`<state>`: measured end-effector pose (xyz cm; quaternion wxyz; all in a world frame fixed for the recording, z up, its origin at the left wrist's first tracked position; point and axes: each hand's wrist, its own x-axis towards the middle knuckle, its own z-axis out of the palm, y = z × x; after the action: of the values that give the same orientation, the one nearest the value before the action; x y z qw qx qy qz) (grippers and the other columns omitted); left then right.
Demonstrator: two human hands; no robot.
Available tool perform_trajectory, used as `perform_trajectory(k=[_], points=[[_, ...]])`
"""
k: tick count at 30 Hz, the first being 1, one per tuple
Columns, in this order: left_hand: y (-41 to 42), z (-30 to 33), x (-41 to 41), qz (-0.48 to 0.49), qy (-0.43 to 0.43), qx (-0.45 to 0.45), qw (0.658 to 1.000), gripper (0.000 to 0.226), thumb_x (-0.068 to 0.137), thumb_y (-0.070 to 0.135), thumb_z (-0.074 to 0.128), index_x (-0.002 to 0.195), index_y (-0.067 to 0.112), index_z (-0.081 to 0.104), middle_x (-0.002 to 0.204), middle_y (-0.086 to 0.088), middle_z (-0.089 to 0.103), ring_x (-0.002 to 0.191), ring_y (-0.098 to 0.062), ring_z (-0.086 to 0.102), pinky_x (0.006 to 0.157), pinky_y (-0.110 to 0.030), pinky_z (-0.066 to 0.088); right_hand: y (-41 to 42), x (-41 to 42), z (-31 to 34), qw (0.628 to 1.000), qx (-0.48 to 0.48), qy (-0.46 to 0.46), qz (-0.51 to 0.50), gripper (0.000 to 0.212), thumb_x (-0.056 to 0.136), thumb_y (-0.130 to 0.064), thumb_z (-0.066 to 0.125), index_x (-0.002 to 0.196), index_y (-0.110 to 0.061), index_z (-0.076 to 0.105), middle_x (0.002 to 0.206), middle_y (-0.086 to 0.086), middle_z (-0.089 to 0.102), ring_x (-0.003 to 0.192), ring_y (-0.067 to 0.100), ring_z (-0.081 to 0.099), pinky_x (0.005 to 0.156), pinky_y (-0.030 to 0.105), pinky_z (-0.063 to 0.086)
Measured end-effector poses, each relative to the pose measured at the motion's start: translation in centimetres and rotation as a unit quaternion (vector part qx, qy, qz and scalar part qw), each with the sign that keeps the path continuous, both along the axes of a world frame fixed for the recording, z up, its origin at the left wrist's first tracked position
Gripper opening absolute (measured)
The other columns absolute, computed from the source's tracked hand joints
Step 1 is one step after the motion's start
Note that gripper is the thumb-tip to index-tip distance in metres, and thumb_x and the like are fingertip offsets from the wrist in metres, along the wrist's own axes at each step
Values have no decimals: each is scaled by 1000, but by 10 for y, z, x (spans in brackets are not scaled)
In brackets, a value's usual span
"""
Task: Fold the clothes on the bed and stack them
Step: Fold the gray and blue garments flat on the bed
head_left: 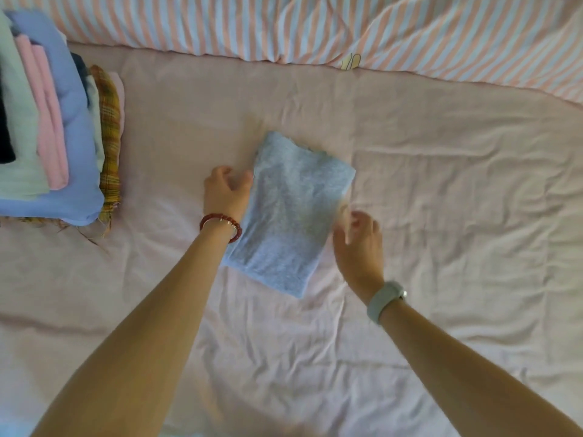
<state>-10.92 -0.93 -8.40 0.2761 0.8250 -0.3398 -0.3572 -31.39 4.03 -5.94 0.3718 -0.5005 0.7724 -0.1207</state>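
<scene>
A folded light grey garment (290, 212) lies as a tilted rectangle in the middle of the pink bed sheet (441, 216). My left hand (225, 192), with a red bead bracelet on the wrist, touches the garment's left edge, fingers reaching under or against it. My right hand (358, 239), blurred by motion, hovers at the garment's right edge with fingers loosely spread; a pale watch sits on that wrist. A stack of folded clothes (53, 127) stands at the far left, with blue, pink, white and plaid pieces.
A striped pink-and-white duvet (315, 26) lies bunched along the far side of the bed. Wrinkled sheet stretches to the right and towards me.
</scene>
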Motion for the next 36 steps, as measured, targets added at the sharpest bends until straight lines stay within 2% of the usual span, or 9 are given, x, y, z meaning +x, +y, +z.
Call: perform_trajectory(k=[5,8,11,15,20,22,26,30,36], points=[[82,1,11,108,48,67,991,32,89,30,58,93,-1,63,86,-15,66,85,-29,60,81,-30,50,-86,12,-2,966,-104,103,211,47,91,-31,50,136,-18,43,139,7,42,130,26,33,102,39,28],[111,9,3,180,248,135,942,32,90,45,53,86,15,63,74,-4,68,72,-18,65,63,-30,55,-130,36,-13,950,-3,94,298,62,89,-48,49,143,-23,31,144,8,37,133,30,30,103,41,29],[116,7,-6,193,387,104,896,30,90,48,49,100,23,61,88,5,71,79,-11,69,62,-23,55,-142,44,-20,953,75,65,285,54,89,-46,52,128,-11,46,122,15,52,116,35,49,81,33,39],[107,13,-11,234,312,7,921,9,87,27,63,85,18,65,86,-1,68,86,-19,65,81,-39,53,-108,27,-7,976,68,27,206,29,92,-35,48,93,-7,57,94,15,58,94,34,57,69,29,33],[100,16,12,111,153,-18,982,25,84,37,65,66,22,55,61,12,55,50,7,52,50,-7,41,-1,-32,12,996,-2,31,79,18,91,-28,46,81,-16,54,62,-4,53,67,29,52,56,34,36],[101,14,14,53,123,25,991,39,86,40,61,64,11,46,60,4,46,48,-2,44,43,-11,33,35,-46,5,997,53,22,54,18,93,-23,42,91,-16,58,73,2,61,74,30,57,63,38,47],[118,7,9,58,158,11,986,28,92,25,55,84,-2,55,82,-8,49,77,-18,47,65,-27,39,67,-48,-8,987,85,-128,-40,44,94,-36,46,133,-16,43,104,-4,59,94,17,57,74,30,44],[127,6,0,99,176,30,979,18,92,24,55,75,18,51,83,-4,51,82,-20,48,77,-40,45,60,-38,-19,970,90,-201,-104,56,86,-51,53,123,-9,49,105,1,60,93,16,58,66,22,43],[101,10,-5,35,117,18,992,34,94,24,50,65,15,35,61,1,28,54,-12,25,42,-11,24,44,-32,-19,972,44,-196,-120,54,90,-33,55,139,-20,36,132,4,44,115,21,49,86,30,43]])
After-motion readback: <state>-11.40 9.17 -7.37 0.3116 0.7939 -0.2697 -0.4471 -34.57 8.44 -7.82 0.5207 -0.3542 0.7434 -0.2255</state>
